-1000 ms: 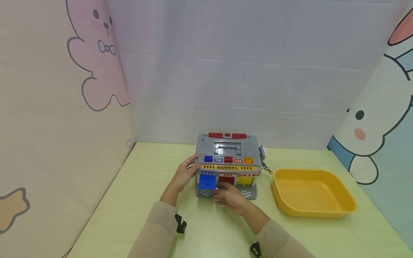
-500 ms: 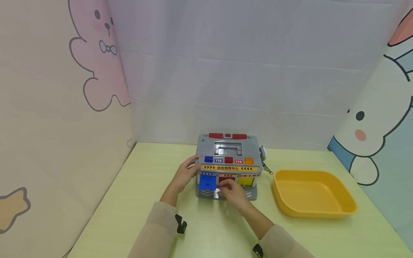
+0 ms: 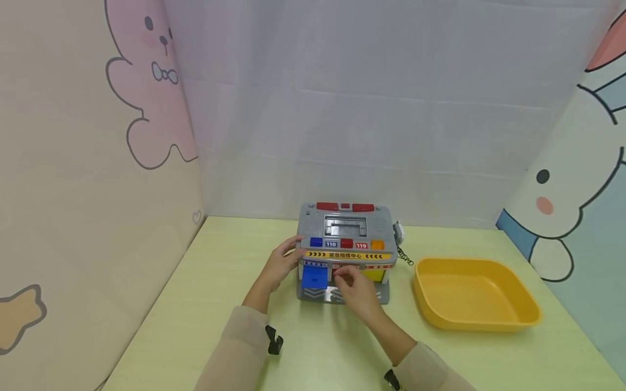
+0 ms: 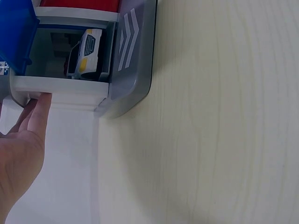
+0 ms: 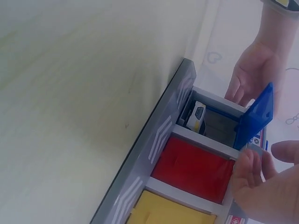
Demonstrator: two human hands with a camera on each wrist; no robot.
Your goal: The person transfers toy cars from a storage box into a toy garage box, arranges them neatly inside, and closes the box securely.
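A grey toy emergency station [image 3: 344, 255] stands on the table with red and yellow doors down. Its blue door [image 3: 314, 276] is swung up, and a small white toy car [image 4: 88, 51] with yellow patches shows inside that compartment. My left hand [image 3: 283, 260] rests against the station's left side, fingers extended along the wall and roof edge. In front of the red door [image 5: 194, 168] is my right hand [image 3: 359, 293], its fingers bent. In the right wrist view its fingertips are right at the blue door's side edge, with the thumb apart from them.
A yellow tray [image 3: 476, 293] stands on the table to the station's right. A toy telephone handset [image 3: 398, 232] with a coiled cord hangs on the station's right wall. The yellow door [image 5: 170, 210] adjoins the red one. A white curtain hangs behind the table.
My right hand has risen from the station's front ledge to the front of the red door, its fingers more bent. The left hand, blue door and station keep their places.
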